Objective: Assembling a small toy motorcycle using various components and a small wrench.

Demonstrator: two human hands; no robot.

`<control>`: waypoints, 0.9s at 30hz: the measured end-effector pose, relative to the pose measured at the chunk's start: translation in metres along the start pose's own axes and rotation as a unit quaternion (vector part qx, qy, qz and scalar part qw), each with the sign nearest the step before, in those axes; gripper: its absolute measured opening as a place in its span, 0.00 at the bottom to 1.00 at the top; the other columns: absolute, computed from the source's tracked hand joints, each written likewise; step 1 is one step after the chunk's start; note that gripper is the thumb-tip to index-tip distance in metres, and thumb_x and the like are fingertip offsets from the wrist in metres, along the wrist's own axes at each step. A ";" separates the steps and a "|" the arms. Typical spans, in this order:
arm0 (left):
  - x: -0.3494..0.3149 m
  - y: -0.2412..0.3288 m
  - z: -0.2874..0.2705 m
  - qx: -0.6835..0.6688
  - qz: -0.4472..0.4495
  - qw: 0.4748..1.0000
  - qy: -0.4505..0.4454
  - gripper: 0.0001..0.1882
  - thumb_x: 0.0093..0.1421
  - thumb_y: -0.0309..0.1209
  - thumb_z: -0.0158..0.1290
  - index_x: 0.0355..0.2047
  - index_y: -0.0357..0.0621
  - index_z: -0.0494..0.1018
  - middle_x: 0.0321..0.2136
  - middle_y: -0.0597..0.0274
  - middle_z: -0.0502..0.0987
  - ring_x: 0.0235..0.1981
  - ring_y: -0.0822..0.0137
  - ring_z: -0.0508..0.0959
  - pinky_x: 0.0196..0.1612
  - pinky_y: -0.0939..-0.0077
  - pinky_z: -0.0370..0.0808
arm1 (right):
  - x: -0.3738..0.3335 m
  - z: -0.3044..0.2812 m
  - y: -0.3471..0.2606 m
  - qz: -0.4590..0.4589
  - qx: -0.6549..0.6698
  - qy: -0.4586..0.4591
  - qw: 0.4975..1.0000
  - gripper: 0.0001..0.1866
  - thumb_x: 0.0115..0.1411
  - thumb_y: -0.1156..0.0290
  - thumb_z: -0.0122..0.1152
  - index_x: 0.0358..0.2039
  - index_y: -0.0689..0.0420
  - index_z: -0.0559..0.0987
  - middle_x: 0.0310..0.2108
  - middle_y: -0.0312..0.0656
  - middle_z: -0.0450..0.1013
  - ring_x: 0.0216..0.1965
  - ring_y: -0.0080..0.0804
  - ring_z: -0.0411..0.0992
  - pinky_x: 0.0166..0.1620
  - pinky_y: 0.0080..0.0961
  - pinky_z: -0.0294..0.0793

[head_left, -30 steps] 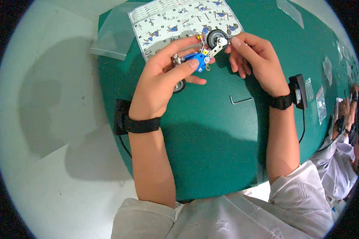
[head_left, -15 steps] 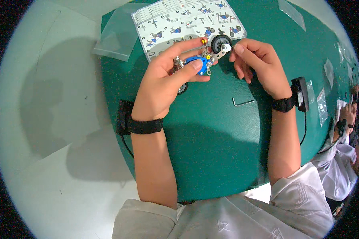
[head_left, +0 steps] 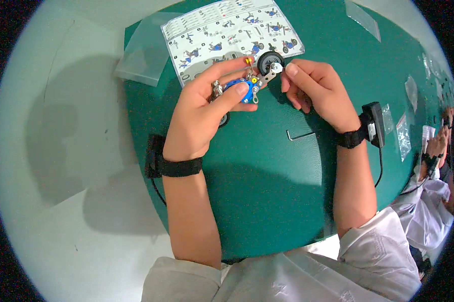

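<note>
My left hand (head_left: 196,110) is closed around a small model motorcycle (head_left: 242,91) of blue and metal parts, its thumb pressed on the blue body. The model's black front wheel (head_left: 270,64) points up and right on a perforated metal arm, with a white round piece at the hub. A second wheel shows partly below the left hand. Beside the hub, the thumb and forefinger of my right hand (head_left: 315,88) are pinched together; what they grip, if anything, is too small to make out. An L-shaped hex key (head_left: 301,136) lies on the table below the right hand.
A printed instruction sheet (head_left: 201,38) lies behind the model, with a clear plastic bag (head_left: 141,60) to its left. Several small clear bags (head_left: 403,136) are at the right of the green table (head_left: 262,201). Another person's hand (head_left: 438,143) is at the far right.
The whole picture has shifted a little, with the table and sheet lower and to the left. Both hands keep nearly the same hold, the right still pinched beside the front hub.
</note>
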State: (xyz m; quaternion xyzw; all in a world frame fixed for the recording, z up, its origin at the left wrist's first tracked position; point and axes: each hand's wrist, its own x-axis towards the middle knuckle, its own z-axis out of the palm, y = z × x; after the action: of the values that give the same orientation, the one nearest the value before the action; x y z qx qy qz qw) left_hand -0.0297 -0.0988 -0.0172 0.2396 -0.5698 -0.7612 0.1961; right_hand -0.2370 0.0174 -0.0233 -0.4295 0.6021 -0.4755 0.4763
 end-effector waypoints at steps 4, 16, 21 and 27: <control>0.002 0.001 0.000 0.002 0.000 1.000 0.011 0.24 0.69 0.28 0.50 0.64 0.35 0.65 0.57 0.48 0.75 0.55 0.54 0.79 0.45 0.70 0.83 | 0.002 0.002 0.000 0.001 0.004 0.001 1.000 0.23 0.74 0.53 0.48 0.29 0.57 0.79 0.15 0.31 0.70 0.15 0.14 0.62 0.20 0.15 0.60; 0.008 -0.008 0.022 -0.064 0.063 0.992 0.085 0.21 0.67 0.24 0.54 0.60 0.34 0.68 0.54 0.53 0.77 0.50 0.67 0.79 0.47 0.73 0.82 | 0.002 0.014 -0.014 0.013 0.021 0.035 0.999 0.26 0.75 0.52 0.44 0.29 0.59 0.79 0.15 0.33 0.71 0.17 0.16 0.65 0.21 0.17 0.61; 0.007 -0.008 0.025 0.003 0.056 0.994 0.094 0.21 0.66 0.25 0.56 0.59 0.36 0.70 0.52 0.56 0.78 0.46 0.71 0.80 0.41 0.80 0.79 | 0.002 0.018 -0.010 0.011 -0.034 0.047 0.998 0.28 0.75 0.51 0.43 0.27 0.60 0.78 0.17 0.33 0.71 0.18 0.19 0.68 0.23 0.20 0.65; 0.005 -0.005 0.021 -0.013 0.059 0.994 0.095 0.21 0.67 0.25 0.54 0.60 0.35 0.69 0.54 0.53 0.77 0.46 0.65 0.82 0.39 0.77 0.80 | 0.000 0.011 -0.011 0.015 -0.013 0.044 0.999 0.23 0.72 0.53 0.54 0.26 0.59 0.78 0.17 0.31 0.70 0.18 0.16 0.65 0.24 0.18 0.63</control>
State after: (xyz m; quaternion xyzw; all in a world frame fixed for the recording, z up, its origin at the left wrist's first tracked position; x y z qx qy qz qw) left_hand -0.0460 -0.0837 -0.0181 0.2744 -0.5520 -0.7293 0.2969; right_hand -0.2261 0.0134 -0.0138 -0.4055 0.6346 -0.4791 0.4510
